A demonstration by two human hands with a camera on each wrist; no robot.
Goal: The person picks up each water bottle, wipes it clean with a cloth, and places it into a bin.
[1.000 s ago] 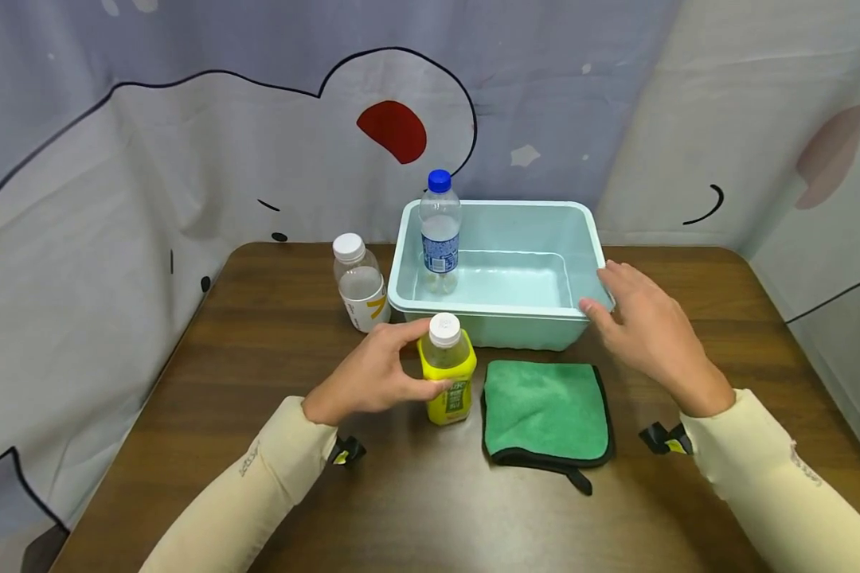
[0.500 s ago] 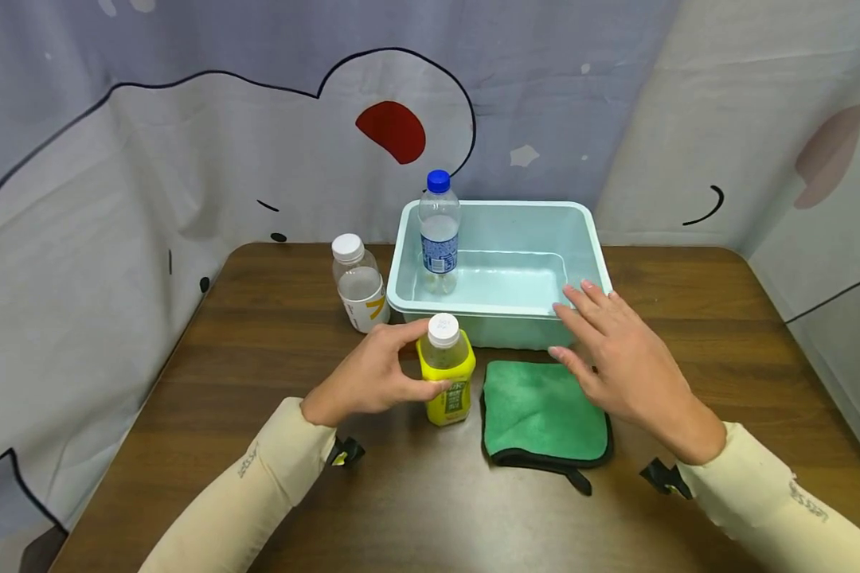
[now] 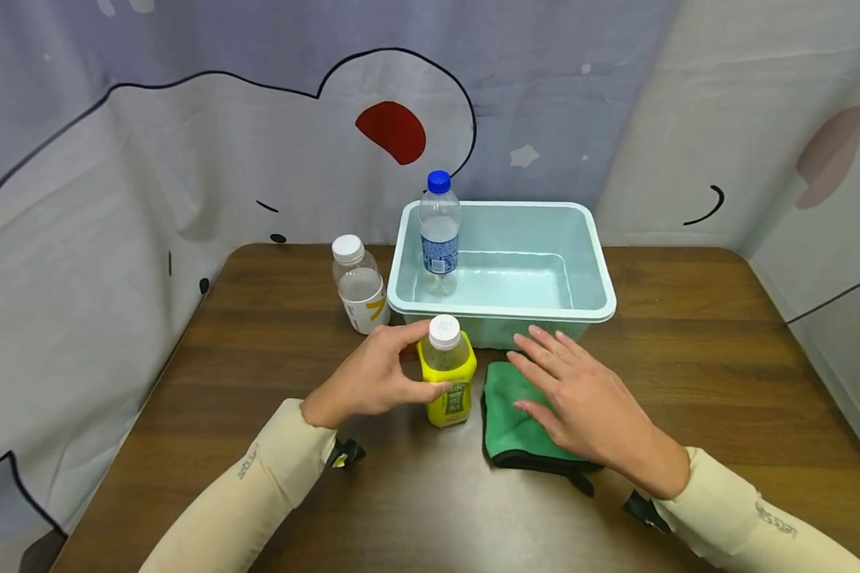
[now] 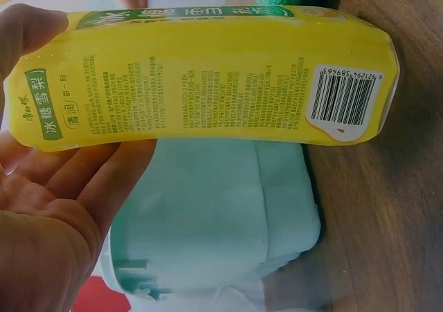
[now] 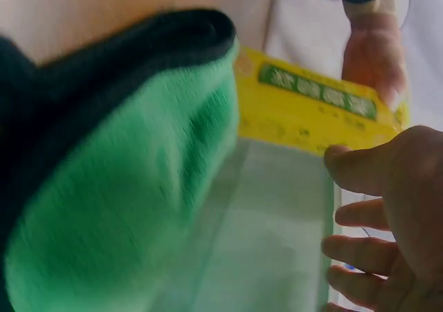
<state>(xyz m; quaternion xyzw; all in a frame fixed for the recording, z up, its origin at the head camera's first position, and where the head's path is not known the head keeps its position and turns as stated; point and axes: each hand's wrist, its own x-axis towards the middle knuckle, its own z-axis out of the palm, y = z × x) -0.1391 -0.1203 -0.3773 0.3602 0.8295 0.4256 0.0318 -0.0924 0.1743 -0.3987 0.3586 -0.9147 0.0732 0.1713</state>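
My left hand (image 3: 377, 372) grips a yellow-labelled drink bottle (image 3: 450, 390) with a white cap, thumb on the near side and fingers behind. In the left wrist view the bottle (image 4: 208, 80) shows its printed label and a barcode. Fingers spread and straight, my right hand (image 3: 580, 398) is over the folded green cloth (image 3: 509, 414) with black edging, holding nothing. The right wrist view shows this hand (image 5: 415, 208) beyond the cloth (image 5: 124, 180), its fingertips near the bottle and tub. Part of the cloth is hidden under the hand.
Behind the bottle stands a pale blue-green plastic tub (image 3: 516, 310). A clear bottle with a blue cap (image 3: 439, 239) stands inside its left end. Left of the tub is a clear bottle with a white cap (image 3: 361, 294). A patterned curtain (image 3: 258, 159) hangs behind the wooden table (image 3: 272, 334).
My right hand has left the tub's right rim and moved left and nearer, over the green cloth. My left hand keeps its grip on the yellow bottle, unmoved.
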